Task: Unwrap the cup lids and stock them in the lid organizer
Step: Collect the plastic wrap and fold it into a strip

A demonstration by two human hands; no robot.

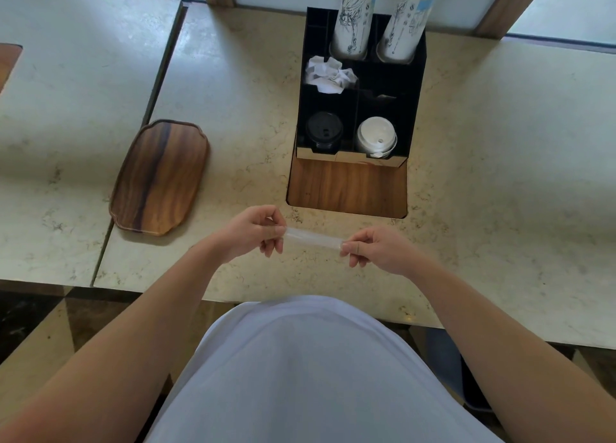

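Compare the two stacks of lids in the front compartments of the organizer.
The black lid stack sits in the front left compartment of the organizer; the white lid stack sits in the front right one. The black stack stands upright, while the white stack looks tilted. A loose bit of clear wrap seems to hang at the white stack's base; none shows on the black. Both are round sip lids.

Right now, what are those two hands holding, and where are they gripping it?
A strip of clear plastic wrap, stretched between them: the left hand pinches its left end, the right hand pinches its right end.
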